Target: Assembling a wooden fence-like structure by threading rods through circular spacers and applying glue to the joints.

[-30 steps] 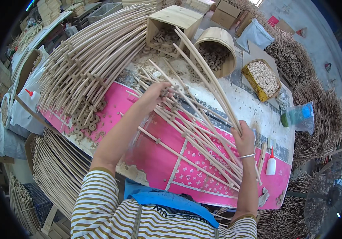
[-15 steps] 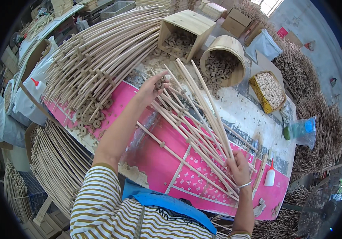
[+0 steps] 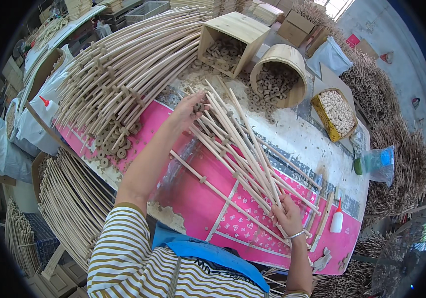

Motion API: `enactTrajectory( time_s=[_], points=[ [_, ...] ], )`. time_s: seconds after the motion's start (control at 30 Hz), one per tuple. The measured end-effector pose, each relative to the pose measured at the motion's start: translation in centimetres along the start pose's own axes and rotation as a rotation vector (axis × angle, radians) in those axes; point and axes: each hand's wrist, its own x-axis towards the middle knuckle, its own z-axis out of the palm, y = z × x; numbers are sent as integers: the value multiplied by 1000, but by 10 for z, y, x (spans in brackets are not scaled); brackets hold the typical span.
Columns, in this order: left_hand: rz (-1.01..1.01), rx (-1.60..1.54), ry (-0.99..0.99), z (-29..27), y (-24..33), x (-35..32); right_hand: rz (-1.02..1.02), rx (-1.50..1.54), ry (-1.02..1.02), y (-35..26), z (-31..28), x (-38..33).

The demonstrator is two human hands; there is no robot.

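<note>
My left hand [image 3: 185, 110] is closed around a few small wooden rings [image 3: 199, 107], beside the far ends of several thin wooden rods. A loose bunch of these pale rods [image 3: 262, 169] is gripped near its lower ends by my right hand [image 3: 287, 216], which has a bracelet at the wrist. The bunch slants away from me, its far ends fanned out to the right of my left hand. Beneath it, more rods lie across the pink table covering, some carrying a ring partway along. One ringed rod [image 3: 230, 200] lies apart, nearer to me.
A large stack of ringed rods [image 3: 123, 64] fills the table's left side, with loose rings [image 3: 111, 149] below. A square wooden box [image 3: 242, 30] and a round wooden tub [image 3: 292, 59] spill rings. At right are a yellow box of beads [image 3: 322, 114] and a glue bottle [image 3: 337, 221].
My right hand has moved a little left with its rods, and their far ends have swung left and down toward my left hand. My left hand has shifted only slightly.
</note>
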Motion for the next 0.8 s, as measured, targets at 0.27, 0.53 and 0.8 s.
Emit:
enactTrajectory(
  time_s=[0.27, 0.53, 0.8],
  points=[
    [-19, 52, -30, 1, -2, -3, -86, -169, 144, 0, 6, 3],
    [-144, 280, -318, 71, -35, -32, -230, -389, 201, -31, 10, 53],
    [10, 156, -112, 15, -2, -22, -492, -661, 527, -31, -25, 63]
  ],
)
